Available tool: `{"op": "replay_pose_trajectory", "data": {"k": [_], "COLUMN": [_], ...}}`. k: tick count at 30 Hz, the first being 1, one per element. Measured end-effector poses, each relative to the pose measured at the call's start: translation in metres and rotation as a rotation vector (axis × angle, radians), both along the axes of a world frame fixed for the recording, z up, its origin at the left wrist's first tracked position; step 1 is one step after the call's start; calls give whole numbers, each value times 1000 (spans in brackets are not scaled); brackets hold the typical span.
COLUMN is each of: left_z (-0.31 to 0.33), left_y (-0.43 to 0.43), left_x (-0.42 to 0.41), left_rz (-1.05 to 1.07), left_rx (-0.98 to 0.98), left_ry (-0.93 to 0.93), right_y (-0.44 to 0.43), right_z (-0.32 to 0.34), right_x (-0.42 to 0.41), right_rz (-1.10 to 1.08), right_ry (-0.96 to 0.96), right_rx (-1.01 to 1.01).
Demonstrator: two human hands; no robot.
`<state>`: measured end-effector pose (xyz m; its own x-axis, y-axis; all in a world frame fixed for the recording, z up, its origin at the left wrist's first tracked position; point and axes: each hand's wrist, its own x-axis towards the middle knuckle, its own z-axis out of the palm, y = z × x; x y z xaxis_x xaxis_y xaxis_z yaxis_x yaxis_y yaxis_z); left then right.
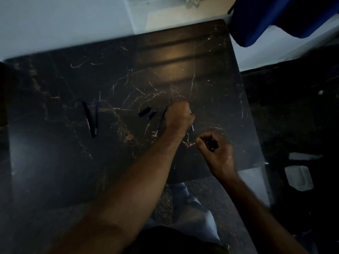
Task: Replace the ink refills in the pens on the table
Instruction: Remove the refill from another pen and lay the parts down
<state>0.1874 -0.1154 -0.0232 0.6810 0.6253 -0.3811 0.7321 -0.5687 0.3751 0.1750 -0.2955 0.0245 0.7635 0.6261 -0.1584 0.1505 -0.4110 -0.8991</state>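
My left hand is curled over the dark marble table and grips a thin pen part whose pale tip sticks out below the fist. My right hand sits just to its right, fingers curled round a small dark pen piece. A thin blue refill lies slanted beside my left hand. Left of it lie a black cap and a short blue pen piece. Further left lie a black pen and a blue refill side by side.
The table's right edge and near edge border a dark floor with pale plastic containers. A blue cloth hangs at the top right. A white surface lies beyond the table's far edge. My knee in jeans shows below.
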Motion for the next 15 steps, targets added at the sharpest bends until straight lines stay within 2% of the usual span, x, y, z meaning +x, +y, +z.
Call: {"op": "replay_pose_trajectory", "data": {"k": [10,15], "left_z": [-3,3], "left_y": [-6,-3], "left_x": [-8,-11], "left_rz": [73,139], "left_rx": [32,-25], "left_ry": [-24,62], "right_y": [-4,-7], "right_z": [2,2], "right_x": [-1,0], "right_rz": [34,53], "right_ry": [-21,-26], "right_rx": [17,20]}}
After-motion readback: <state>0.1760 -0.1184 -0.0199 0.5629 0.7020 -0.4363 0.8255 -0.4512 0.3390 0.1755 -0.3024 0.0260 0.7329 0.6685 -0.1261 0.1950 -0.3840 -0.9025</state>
